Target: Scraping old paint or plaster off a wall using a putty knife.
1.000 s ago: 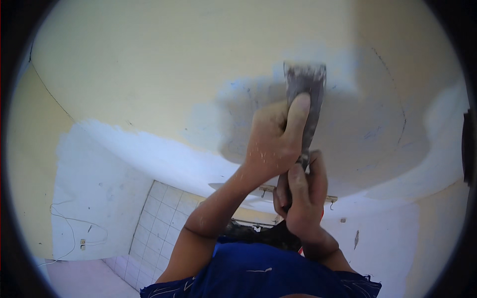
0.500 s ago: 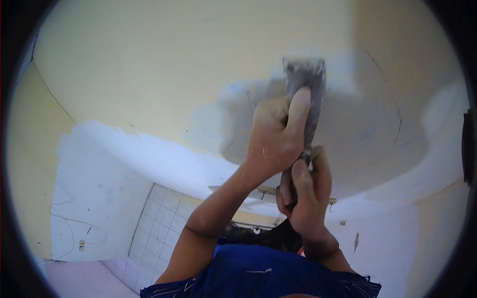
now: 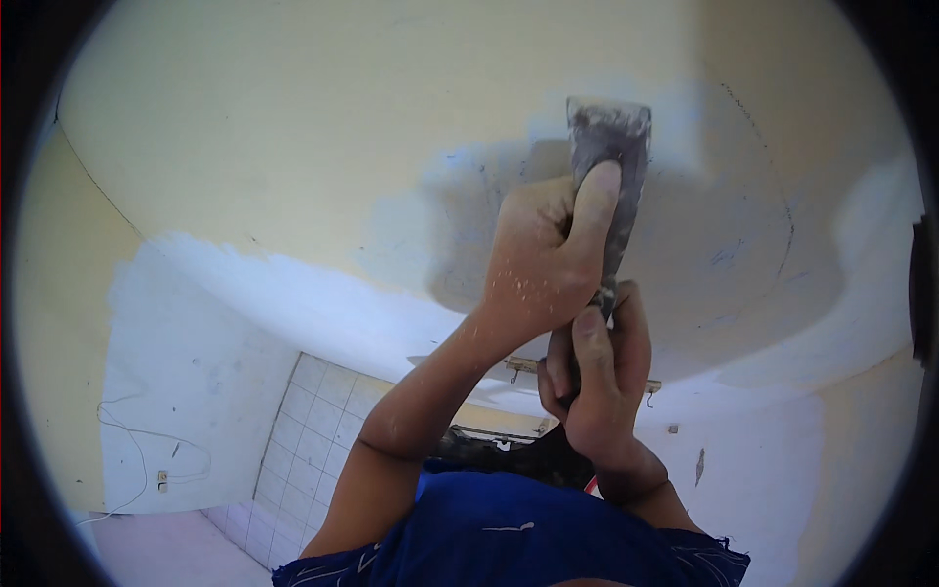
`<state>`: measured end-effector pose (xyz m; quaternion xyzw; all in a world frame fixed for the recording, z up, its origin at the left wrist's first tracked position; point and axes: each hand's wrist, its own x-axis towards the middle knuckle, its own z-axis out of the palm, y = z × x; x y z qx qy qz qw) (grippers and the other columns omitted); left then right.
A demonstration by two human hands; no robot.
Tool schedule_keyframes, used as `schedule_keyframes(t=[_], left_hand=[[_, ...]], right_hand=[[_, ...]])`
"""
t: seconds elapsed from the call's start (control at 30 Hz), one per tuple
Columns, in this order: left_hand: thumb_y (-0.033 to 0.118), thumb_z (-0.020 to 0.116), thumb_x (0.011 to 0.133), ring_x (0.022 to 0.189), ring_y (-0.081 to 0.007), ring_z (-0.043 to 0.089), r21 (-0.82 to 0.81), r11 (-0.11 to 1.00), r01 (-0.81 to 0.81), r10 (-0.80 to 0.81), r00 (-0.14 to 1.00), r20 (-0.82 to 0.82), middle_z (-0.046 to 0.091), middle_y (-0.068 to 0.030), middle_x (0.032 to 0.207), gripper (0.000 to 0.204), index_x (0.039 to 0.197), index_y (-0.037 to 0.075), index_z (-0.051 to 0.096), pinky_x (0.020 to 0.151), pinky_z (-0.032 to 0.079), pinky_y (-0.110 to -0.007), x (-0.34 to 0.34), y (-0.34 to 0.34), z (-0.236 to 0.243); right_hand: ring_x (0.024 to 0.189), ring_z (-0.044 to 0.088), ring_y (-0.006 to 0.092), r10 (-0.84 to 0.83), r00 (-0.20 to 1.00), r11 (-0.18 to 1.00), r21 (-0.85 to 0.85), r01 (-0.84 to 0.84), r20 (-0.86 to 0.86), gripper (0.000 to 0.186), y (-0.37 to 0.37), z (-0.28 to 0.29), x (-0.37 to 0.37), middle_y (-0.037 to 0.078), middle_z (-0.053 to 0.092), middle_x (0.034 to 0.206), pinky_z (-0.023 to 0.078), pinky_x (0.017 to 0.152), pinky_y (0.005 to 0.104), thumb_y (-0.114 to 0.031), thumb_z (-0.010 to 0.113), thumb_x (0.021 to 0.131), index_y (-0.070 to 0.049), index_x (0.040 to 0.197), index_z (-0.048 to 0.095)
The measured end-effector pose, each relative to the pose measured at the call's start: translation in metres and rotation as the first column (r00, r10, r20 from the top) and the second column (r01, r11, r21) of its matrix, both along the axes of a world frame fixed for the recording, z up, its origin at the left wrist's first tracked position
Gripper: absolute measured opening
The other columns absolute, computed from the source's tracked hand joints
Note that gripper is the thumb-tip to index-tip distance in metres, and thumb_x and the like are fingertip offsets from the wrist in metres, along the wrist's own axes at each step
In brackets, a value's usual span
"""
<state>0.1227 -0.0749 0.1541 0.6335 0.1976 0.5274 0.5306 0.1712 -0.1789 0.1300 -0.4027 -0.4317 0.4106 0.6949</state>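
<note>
My left hand (image 3: 553,254) grips a dark, paint-spattered scraper (image 3: 614,127), its thumb lying along the flat blade. Below it, my right hand (image 3: 597,377) is closed round the handle of the same scraper. The wide blade edge points up the picture, at a pale bluish patch (image 3: 675,117) on a large cream painted surface (image 3: 391,98); whether the edge touches it I cannot tell. A grey shadow spreads across the patch behind my hands, and a thin dark crack runs down to its right. White specks dot the back of my left hand.
A white tiled wall (image 3: 313,411) stands at lower left, beside a white wall with a loose thin cable and a small socket (image 3: 162,477). A wooden rail with hooks (image 3: 653,385) shows behind my hands. A dark object (image 3: 919,289) is at the right rim.
Both hands and the scraper have shifted a little up the picture and slightly to the right over the painted surface. The grip looks the same.
</note>
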Motion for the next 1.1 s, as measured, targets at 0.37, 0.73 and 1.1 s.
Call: schedule_keyframes(t=[0.37,0.73,1.1], left_hand=[[0.028,0.052,0.1,0.052,-0.0053,0.035,-0.05,0.999,-0.022,0.019,0.998,-0.055,0.041,0.0016,0.051,0.049,0.061,0.0,0.047,0.045,0.031,-0.03,0.0,-0.003,-0.03],[0.025,0.052,0.1,0.05,-0.0032,0.034,0.007,1.0,-0.028,0.028,0.999,-0.022,0.039,0.0043,0.05,0.048,0.059,0.002,0.045,0.042,0.028,-0.028,-0.001,0.001,-0.022],[0.03,0.049,0.102,0.053,-0.0009,0.032,0.005,1.0,-0.031,0.031,1.0,0.002,0.04,0.0096,0.056,0.047,0.061,0.007,0.046,0.044,0.024,-0.024,-0.001,0.003,-0.019]], right_hand=[[0.042,0.03,0.003,-0.009,1.0,0.998,-0.06,0.011,0.029,0.015,-0.005,-0.035,-0.002,0.0,0.04,0.06,0.028,0.032,0.0196,-0.023,0.037,0.104,-0.007,0.102,0.037],[0.042,0.029,0.0033,-0.024,0.999,0.999,-0.036,0.023,-0.026,0.018,-0.002,-0.026,-0.01,0.0,0.041,0.062,0.027,0.032,0.0196,-0.025,0.036,0.104,-0.007,0.103,0.038],[0.043,0.031,0.0025,0.009,1.0,0.998,-0.065,-0.01,-0.009,0.015,0.001,-0.022,-0.006,0.0,0.041,0.062,0.029,0.033,0.0188,-0.023,0.037,0.104,-0.008,0.1,0.036]])
